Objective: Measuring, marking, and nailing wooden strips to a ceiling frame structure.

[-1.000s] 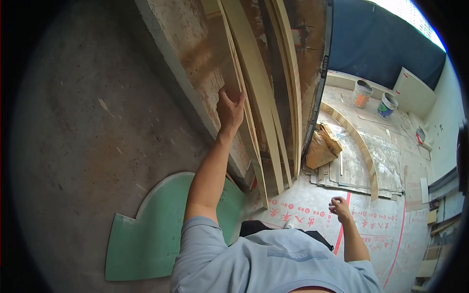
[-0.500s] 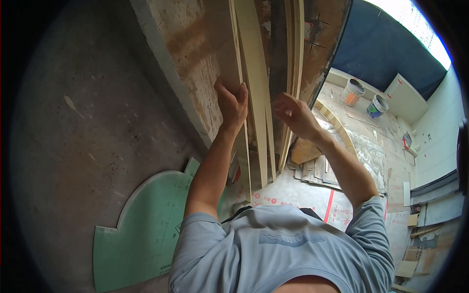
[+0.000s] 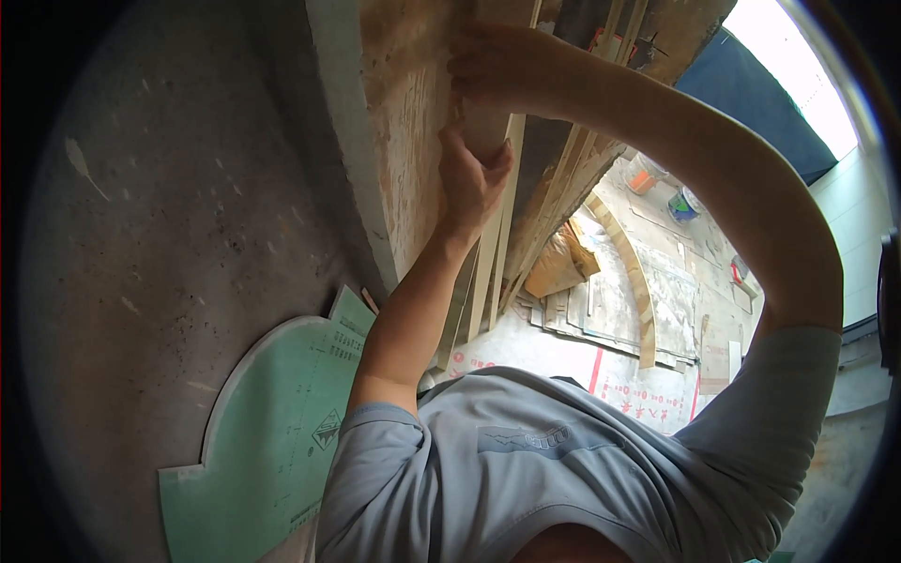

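Long pale wooden boards (image 3: pixel 487 127) lean upright against a worn, patchy wall panel in front of me. Low on the nearest board, my left hand (image 3: pixel 477 188) spans its width, thumb on the right edge and fingers on the left. Above it, my right hand (image 3: pixel 497 70) reaches across from the right with its fingers curled at the board's left edge. Part of the board is hidden behind that hand and forearm. More narrow wooden strips (image 3: pixel 574 155) stand to the right of this board.
A green curved-cut sheet (image 3: pixel 267 422) lies at lower left on the grey floor. To the right are a curved wooden strip (image 3: pixel 633 258), stacked flat sheets (image 3: pixel 587 314), a brown paper-like bundle (image 3: pixel 561 265) and two buckets, one with a green and blue side (image 3: pixel 684 204).
My right hand has moved left and up, across the board to its left edge. My left hand stays at the board. The view has shifted, and the boards now slant more.
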Tool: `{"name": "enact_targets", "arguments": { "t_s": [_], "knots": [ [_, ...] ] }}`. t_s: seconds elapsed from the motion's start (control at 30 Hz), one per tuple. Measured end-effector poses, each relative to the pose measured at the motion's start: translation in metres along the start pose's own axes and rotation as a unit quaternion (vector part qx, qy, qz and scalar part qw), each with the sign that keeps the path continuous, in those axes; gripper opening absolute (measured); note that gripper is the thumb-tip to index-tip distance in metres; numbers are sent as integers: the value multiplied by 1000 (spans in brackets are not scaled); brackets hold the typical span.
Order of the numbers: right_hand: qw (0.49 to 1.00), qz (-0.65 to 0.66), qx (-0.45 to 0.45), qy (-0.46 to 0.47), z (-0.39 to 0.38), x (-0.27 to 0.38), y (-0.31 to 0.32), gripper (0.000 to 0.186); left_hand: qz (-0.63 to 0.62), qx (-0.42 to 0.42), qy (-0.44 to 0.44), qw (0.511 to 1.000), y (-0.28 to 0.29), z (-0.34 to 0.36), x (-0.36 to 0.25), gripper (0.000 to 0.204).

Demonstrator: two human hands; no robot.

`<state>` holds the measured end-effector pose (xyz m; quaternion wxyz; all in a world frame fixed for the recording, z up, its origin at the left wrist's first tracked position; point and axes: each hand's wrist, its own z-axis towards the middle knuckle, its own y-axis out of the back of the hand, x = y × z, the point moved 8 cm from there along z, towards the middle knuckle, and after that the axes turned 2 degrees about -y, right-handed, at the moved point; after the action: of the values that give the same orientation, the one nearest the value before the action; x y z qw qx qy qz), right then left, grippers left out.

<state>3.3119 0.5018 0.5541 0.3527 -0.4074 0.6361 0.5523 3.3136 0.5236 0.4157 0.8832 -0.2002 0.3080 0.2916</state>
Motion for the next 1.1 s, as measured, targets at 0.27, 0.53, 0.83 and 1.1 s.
{"name": "enact_targets", "arguments": {
  "t_s": [0.27,0.53,0.83,1.1],
  "knots": [
    [998,17,-53,16,-8,0,-9,28,102,-24,-60,993,-3,-13,-3,66],
    [998,-40,34,43,-9,-3,-19,39,45,-25,26,998,5,-74,46,67],
    [988,83,56,115,-1,-13,4,33,28,-62,-31,997,6,-70,43,66],
    [986,59,58,147,0,-8,12,25,74,-68,-36,994,5,-72,43,66]
  ]
}}
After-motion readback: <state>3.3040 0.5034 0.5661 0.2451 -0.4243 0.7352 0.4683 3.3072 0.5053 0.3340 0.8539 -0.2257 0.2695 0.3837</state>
